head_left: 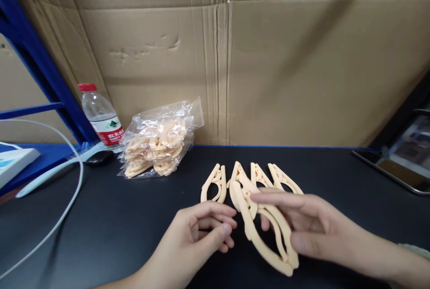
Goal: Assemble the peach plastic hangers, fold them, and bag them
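Observation:
My right hand (312,226) grips a cream plastic folding hanger (268,239), folded up and tilted, with its thumb on the near side and fingers reaching over the top. Just to the left, my left hand (204,230) is loosely curled and holds nothing; its fingertips are close to the held hanger. Behind the hands, several matching folded hangers lie in a row on the black table, among them one at the left end (223,186) and one at the right end (285,179). The held hanger and my right hand partly cover the row.
A clear plastic bag (157,143) of similar cream hangers lies at the back left, beside a red-capped water bottle (101,116) and a black mouse-like object (100,157). A white cable (72,204) loops at the left. A dark-screened device (393,170) lies at the right. Cardboard (302,65) walls the back.

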A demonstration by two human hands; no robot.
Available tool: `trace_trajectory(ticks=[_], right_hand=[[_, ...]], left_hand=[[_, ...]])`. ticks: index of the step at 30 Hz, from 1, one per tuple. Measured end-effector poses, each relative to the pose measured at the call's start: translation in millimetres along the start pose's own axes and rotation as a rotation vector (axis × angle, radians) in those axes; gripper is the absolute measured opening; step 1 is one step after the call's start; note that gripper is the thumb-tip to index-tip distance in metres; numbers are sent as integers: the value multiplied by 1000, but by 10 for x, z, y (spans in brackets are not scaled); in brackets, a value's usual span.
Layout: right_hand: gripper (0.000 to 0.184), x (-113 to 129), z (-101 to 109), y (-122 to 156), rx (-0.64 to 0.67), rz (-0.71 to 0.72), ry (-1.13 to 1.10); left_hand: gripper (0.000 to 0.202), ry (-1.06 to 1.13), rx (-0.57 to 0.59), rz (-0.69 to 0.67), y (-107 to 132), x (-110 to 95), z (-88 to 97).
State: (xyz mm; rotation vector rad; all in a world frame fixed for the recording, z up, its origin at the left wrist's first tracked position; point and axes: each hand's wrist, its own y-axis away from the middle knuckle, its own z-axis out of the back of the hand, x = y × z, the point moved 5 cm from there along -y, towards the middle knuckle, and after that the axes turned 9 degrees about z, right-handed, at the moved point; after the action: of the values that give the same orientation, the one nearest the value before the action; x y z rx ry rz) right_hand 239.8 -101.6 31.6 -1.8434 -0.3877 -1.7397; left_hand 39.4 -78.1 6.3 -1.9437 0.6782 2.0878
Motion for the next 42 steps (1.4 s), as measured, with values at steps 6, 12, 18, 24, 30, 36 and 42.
trace_trajectory(ticks=[6,12,18,24,30,36,42], right_hand=[[49,102,714,-53,-505,-54,36],[30,-126,1388,-5,-634,-187,71],[35,-194,1600,39,-596,-293,497],[34,13,1477,50,-392,-307,1091],[34,-74,1379,60,-234,-320,1233],[36,-103,1353,90,-260,-287,1356],[43,-79,1233,65,-174,-342,1364]], left_hand=[[17,-114,-17,-67,40,-7,18],[15,-217,-39,-147,79,-20,70],[19,-372,-45,-277,92,-32,105],[23,-541,-99,-446,139,-149,70],[19,-551,-159,-475,200,-208,19],[21,-567,-186,-469,202,-211,16],[26,-661,-160,-516,219,-241,4]])
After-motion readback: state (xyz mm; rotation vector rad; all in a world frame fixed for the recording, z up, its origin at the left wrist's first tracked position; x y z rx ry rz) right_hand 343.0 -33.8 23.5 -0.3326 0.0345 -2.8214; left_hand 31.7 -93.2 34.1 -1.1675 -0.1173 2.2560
